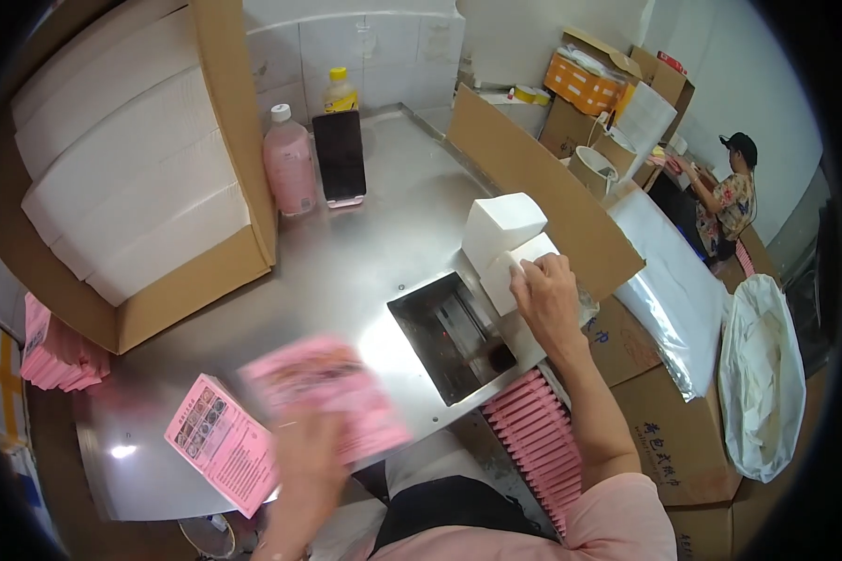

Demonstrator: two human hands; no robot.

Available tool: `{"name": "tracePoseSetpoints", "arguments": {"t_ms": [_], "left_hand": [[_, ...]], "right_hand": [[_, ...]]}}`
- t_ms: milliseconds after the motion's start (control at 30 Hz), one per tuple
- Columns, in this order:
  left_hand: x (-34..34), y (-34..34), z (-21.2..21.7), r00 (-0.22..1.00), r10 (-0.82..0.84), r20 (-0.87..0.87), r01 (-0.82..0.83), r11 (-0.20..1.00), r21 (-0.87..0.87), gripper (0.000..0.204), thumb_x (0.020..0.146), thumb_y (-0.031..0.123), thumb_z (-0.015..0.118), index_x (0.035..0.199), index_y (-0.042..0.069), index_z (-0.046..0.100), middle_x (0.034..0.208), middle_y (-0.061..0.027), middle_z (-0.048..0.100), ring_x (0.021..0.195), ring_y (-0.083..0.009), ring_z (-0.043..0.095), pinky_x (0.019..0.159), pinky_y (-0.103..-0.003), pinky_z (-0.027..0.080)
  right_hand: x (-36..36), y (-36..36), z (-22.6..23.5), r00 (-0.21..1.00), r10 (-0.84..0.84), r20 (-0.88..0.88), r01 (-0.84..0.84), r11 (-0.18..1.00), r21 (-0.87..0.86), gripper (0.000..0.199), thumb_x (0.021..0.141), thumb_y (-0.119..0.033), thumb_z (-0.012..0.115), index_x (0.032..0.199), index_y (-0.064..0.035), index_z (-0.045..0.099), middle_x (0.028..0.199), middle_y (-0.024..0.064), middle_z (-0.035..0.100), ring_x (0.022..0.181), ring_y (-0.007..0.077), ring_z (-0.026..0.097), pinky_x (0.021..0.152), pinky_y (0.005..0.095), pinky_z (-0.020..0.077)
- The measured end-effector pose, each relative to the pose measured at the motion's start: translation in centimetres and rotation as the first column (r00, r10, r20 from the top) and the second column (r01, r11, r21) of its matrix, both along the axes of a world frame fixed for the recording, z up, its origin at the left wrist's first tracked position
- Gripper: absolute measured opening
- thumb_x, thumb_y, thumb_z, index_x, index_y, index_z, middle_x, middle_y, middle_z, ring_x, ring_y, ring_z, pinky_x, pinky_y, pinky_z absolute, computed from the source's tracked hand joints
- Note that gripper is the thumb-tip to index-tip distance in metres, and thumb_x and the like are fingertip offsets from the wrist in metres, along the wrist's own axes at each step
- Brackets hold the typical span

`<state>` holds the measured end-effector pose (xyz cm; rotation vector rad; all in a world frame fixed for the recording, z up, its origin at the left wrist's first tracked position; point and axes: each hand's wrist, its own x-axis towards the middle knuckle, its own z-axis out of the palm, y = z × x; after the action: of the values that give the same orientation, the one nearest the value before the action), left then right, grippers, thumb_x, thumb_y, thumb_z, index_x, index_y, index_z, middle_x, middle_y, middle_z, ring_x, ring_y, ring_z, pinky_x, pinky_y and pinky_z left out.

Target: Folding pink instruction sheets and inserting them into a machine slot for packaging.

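Note:
My left hand (313,458) is smeared by motion over the near edge of the steel table, with a pink printed bag (346,388), also blurred, in its fingers. Just left of it lies a stack of similar pink printed bags (220,439). My right hand (547,290) has its fingers curled over the top of a white block of folded tissues (499,283). Behind that block stands a second white tissue block (503,224), touching it. Both stand beside the rectangular opening (451,337) in the tabletop, whose inside is dark metal.
A large carton of white tissue stacks (126,323) fills the left. Behind are a pink bottle (290,164) and a propped phone (340,157). A cardboard panel (543,187) edges the right side. Pink packs (538,439) line up below the table. Another person (730,192) sits far right.

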<state>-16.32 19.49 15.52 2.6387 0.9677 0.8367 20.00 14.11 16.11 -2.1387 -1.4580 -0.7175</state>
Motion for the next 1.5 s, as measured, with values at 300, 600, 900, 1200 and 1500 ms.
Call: {"name": "tracePoseSetpoints", "arguments": {"t_ms": [300, 600, 900, 1200, 1500], "left_hand": [[3.8, 1.1, -4.3, 0.998, -0.025, -0.061, 0.03, 0.996, 0.085, 0.013, 0.087, 0.01, 0.069, 0.094, 0.005, 0.059, 0.095, -0.0157, 0.055, 0.09, -0.0347, 0.052, 0.076, -0.045, 0.038], [6.0, -0.1, -5.5, 0.976, -0.218, 0.03, 0.217, 0.976, 0.007, 0.02, 0.083, 0.006, 0.069, 0.099, 0.004, 0.057, 0.1, -0.0184, 0.054, 0.094, -0.0368, 0.053, 0.075, -0.044, 0.04], [5.2, -0.6, -3.3, 0.994, -0.076, -0.08, 0.074, 0.997, -0.024, 0.075, 0.068, 0.03, 0.078, 0.132, -0.002, 0.053, 0.149, -0.0246, 0.042, 0.134, -0.0447, 0.042, 0.09, -0.053, 0.04], [4.7, -0.3, -3.9, 0.979, 0.027, -0.2, -0.028, 1.0, -0.002, 0.069, 0.072, 0.042, 0.076, 0.13, 0.008, 0.06, 0.152, -0.0234, 0.037, 0.139, -0.0437, 0.033, 0.102, -0.054, 0.03], [5.2, -0.2, -3.4, 0.986, 0.115, -0.118, -0.094, 0.981, 0.173, 0.049, 0.08, 0.048, 0.072, 0.109, 0.009, 0.066, 0.128, -0.0185, 0.055, 0.114, -0.0369, 0.048, 0.086, -0.05, 0.036]], "right_hand": [[0.0, 0.1, -0.3, 0.997, 0.038, -0.073, -0.031, 0.996, 0.088, 0.013, 0.09, -0.012, 0.066, 0.088, -0.0012, 0.072, 0.083, 0.0136, 0.056, 0.084, 0.0301, 0.054, 0.076, 0.0435, 0.0447], [-0.2, -0.7, -1.0, 0.992, 0.111, 0.053, -0.119, 0.976, 0.183, 0.036, 0.081, -0.002, 0.062, 0.117, -0.0014, 0.067, 0.108, 0.0163, 0.063, 0.104, 0.0334, 0.059, 0.086, 0.0449, 0.0463], [-11.9, -0.4, -6.1, 0.73, 0.678, 0.08, -0.657, 0.73, -0.187, 0.043, 0.079, -0.021, 0.065, 0.117, -0.0016, 0.067, 0.093, 0.0118, 0.061, 0.099, 0.0331, 0.063, 0.105, 0.0735, 0.0316], [-8.9, -0.5, -0.9, 0.866, 0.465, 0.184, -0.485, 0.871, 0.081, 0.036, 0.076, -0.006, 0.065, 0.111, 0.003, 0.062, 0.109, 0.0192, 0.065, 0.104, 0.037, 0.064, 0.1, 0.0542, 0.0434], [0.5, 0.0, -1.3, 0.999, 0.031, -0.005, -0.031, 0.999, -0.009, 0.018, 0.087, -0.014, 0.069, 0.101, -0.0039, 0.072, 0.094, 0.0111, 0.06, 0.093, 0.029, 0.056, 0.081, 0.0455, 0.0427]]}}
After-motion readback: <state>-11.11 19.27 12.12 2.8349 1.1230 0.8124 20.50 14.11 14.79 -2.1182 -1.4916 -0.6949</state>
